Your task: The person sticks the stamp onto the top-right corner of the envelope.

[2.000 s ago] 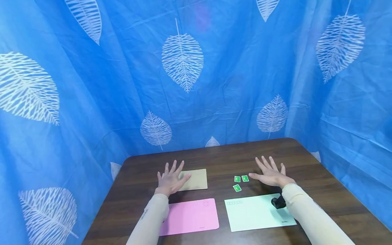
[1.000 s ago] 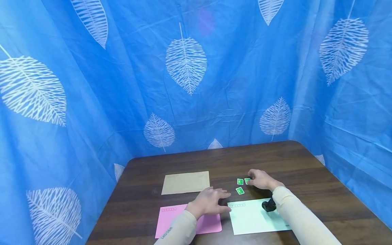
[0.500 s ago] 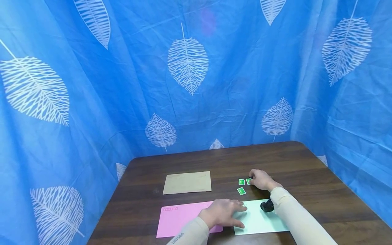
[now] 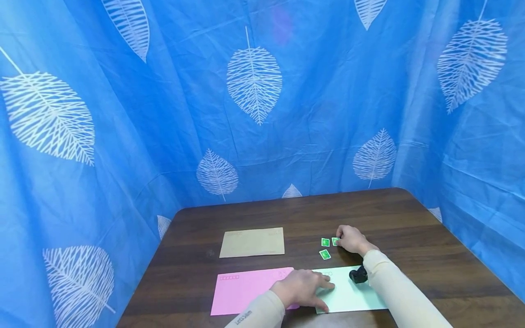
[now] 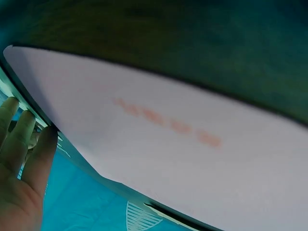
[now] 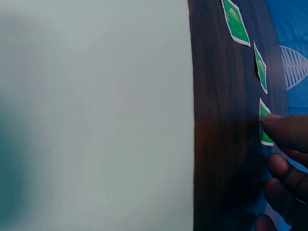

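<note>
My right hand is at the rightmost of three small green postage stamps, its thumb and fingers at the edge of that stamp. In the right wrist view, the thumb lies over part of the same stamp, and the other fingers are bent below. The second stamp is just left of it; the third stamp lies nearer me. With fingers spread, my left hand rests at the left end of a mint-green envelope. It covers the right end of a pink envelope.
A tan envelope lies at the back left of the dark wooden table. A black device at my right wrist overlaps the mint-green envelope. Blue curtains with white leaves stand behind the table and along both sides.
My left hand has moved from beside the tan envelope, over the pink one, onto the mint-green envelope. My right hand has come down from an open spread to the rightmost stamp.
</note>
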Demonstrator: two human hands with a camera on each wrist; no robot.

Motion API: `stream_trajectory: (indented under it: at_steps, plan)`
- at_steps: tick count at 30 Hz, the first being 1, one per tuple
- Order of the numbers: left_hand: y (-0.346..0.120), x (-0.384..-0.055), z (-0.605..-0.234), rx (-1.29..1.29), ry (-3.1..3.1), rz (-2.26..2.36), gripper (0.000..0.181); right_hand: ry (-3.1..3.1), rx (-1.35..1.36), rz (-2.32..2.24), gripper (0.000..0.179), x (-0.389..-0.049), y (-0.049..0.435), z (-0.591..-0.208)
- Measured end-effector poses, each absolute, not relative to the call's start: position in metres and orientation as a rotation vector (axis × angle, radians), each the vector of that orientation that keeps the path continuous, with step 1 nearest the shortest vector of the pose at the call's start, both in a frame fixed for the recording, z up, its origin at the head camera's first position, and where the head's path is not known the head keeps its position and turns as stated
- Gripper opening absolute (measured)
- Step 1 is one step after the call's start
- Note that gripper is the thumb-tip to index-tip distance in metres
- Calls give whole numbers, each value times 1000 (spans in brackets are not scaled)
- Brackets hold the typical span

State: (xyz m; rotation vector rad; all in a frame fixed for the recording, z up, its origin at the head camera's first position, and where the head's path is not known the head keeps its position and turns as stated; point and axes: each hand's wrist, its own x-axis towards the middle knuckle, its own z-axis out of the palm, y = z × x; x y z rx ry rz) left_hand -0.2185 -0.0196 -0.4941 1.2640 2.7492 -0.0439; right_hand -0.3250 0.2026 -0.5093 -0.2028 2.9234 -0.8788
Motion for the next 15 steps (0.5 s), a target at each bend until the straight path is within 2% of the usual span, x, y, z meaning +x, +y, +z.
stream_trajectory:
  at_steps: [6,15]
  plan:
    - [-16,-219,-494,1269,2756,-99,60,2917,-188,-978,18,-325,203,-506]
    - [-16,-218,-493,1285,2756,-149,59,2904,-206,-1076,14,-326,207,-514]
